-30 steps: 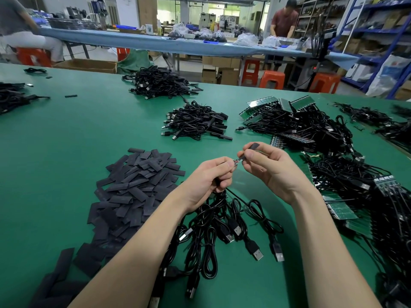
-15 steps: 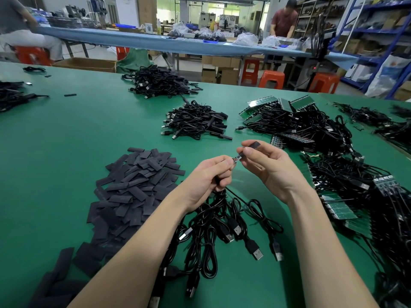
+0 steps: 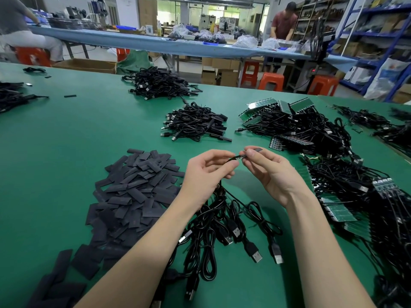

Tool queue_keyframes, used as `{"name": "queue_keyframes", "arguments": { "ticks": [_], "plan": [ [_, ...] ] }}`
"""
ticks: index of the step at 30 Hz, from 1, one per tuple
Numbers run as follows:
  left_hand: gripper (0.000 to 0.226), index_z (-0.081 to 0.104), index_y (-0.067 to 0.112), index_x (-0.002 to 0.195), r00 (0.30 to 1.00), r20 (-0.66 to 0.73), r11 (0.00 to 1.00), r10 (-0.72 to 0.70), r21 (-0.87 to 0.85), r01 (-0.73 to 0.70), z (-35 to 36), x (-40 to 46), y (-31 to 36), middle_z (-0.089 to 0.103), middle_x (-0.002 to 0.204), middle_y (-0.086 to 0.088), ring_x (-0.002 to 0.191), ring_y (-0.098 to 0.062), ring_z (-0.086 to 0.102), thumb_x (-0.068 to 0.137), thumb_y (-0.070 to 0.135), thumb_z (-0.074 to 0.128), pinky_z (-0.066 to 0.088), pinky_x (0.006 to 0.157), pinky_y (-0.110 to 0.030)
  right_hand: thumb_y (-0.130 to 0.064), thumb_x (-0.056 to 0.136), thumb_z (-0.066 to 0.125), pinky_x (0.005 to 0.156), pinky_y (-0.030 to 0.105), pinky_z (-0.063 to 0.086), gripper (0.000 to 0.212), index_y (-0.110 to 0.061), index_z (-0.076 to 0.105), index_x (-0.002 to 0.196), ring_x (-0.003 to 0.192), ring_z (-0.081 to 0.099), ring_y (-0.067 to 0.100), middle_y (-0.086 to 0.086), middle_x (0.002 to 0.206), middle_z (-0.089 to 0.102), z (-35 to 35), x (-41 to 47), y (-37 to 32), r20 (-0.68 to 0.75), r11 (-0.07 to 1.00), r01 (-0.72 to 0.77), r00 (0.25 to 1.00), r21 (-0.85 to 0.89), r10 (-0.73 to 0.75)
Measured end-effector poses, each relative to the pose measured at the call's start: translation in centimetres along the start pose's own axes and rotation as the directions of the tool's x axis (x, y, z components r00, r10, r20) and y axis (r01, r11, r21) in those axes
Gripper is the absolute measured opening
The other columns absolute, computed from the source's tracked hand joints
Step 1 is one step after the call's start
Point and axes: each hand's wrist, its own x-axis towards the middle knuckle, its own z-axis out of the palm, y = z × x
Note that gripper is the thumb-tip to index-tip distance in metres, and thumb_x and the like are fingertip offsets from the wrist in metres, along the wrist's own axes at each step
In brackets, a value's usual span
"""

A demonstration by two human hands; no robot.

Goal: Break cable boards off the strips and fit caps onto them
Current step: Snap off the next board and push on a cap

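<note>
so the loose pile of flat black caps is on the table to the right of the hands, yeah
Not quite. The head view shows the pile of flat black caps on the green table to the left of the hands; what lies to the right is cables on green board strips.

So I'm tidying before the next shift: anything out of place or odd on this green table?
A few strays: one lone black cap and a loose cable lie at the far left, apart from the main cap pile. Otherwise the heaps are untidy but separate, and nothing looks damaged.
</note>
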Motion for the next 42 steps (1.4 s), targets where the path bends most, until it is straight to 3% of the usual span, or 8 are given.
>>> {"name": "queue_keyframes", "arguments": {
  "ticks": [3,9,19,26,33,37,42],
  "plan": [
    [0.016,0.079,0.017,0.089,0.999,-0.017,0.998,0.042,0.051,-0.041,0.1,-0.1,0.0,0.076,0.076,-0.005,0.065,-0.016,0.071,0.082,0.003,0.08,0.056,0.067,-0.021,-0.008,0.073,0.076,0.07,0.014,0.056,0.021,-0.002,0.073,0.093,0.077,0.074,0.013,0.01,0.087,0.076,-0.2,0.0,-0.1,-0.004,1.0,-0.012,1.0,0.01,0.012],
    [0.01,0.08,0.022,0.085,0.996,-0.013,0.983,0.088,0.16,-0.085,0.0,-0.3,-0.3,0.076,0.074,-0.004,0.066,-0.019,0.073,0.082,0.012,0.082,0.057,0.069,-0.023,-0.011,0.071,0.078,0.067,0.013,0.056,0.007,-0.006,0.079,0.077,0.072,0.072,0.012,0.009,0.084,0.075,0.2,0.1,0.4,-0.039,0.999,-0.02,0.999,0.029,0.021],
    [0.008,0.08,0.014,0.09,0.992,0.031,0.953,0.121,0.278,-0.124,-0.1,-0.9,-0.2,0.076,0.077,-0.001,0.071,-0.02,0.075,0.083,0.011,0.081,0.06,0.071,-0.026,-0.011,0.071,0.079,0.064,0.013,0.056,0.021,-0.001,0.075,0.089,0.069,0.071,0.011,0.009,0.082,0.073,-0.2,-0.2,0.2,-0.006,0.995,-0.065,0.998,-0.07,0.065],
    [0.01,0.081,0.021,0.088,0.992,0.031,0.962,0.124,0.24,-0.128,-0.2,-0.8,-0.1,0.077,0.077,-0.002,0.071,-0.021,0.075,0.082,0.013,0.082,0.059,0.071,-0.025,-0.016,0.071,0.081,0.061,0.013,0.054,0.012,-0.01,0.081,0.082,0.06,0.063,0.006,0.004,0.078,0.069,0.0,-0.2,0.4,0.035,0.988,-0.079,0.996,-0.13,0.085],
    [0.014,0.08,0.013,0.079,0.997,0.071,1.0,0.003,0.027,-0.005,-0.6,-0.5,0.5,0.076,0.078,-0.016,0.072,-0.027,0.076,0.076,0.001,0.084,0.059,0.069,-0.025,-0.021,0.067,0.084,0.06,0.013,0.052,0.02,-0.011,0.081,0.084,0.059,0.059,0.005,0.001,0.077,0.068,0.0,-0.4,0.3,0.117,0.977,-0.107,0.985,-0.182,0.129],
    [0.015,0.078,0.013,0.076,0.996,0.088,0.999,-0.024,0.027,0.021,-0.6,-0.6,0.8,0.075,0.074,-0.017,0.067,-0.024,0.074,0.074,-0.001,0.084,0.058,0.065,-0.024,-0.019,0.072,0.08,0.061,0.012,0.051,0.012,-0.012,0.081,0.081,0.058,0.058,0.004,0.0,0.075,0.069,0.0,-0.4,0.4,0.158,0.974,-0.111,0.977,-0.199,0.144],
    [0.016,0.075,0.012,0.076,0.996,0.077,0.998,-0.036,0.048,0.033,-0.6,-0.5,0.9,0.074,0.071,-0.017,0.064,-0.024,0.074,0.074,-0.001,0.084,0.058,0.063,-0.024,-0.022,0.067,0.082,0.061,0.012,0.052,0.018,-0.013,0.081,0.082,0.058,0.058,0.004,0.0,0.075,0.07,-0.1,-0.5,0.4,0.162,0.971,-0.12,0.974,-0.205,0.155]
  ]
}}
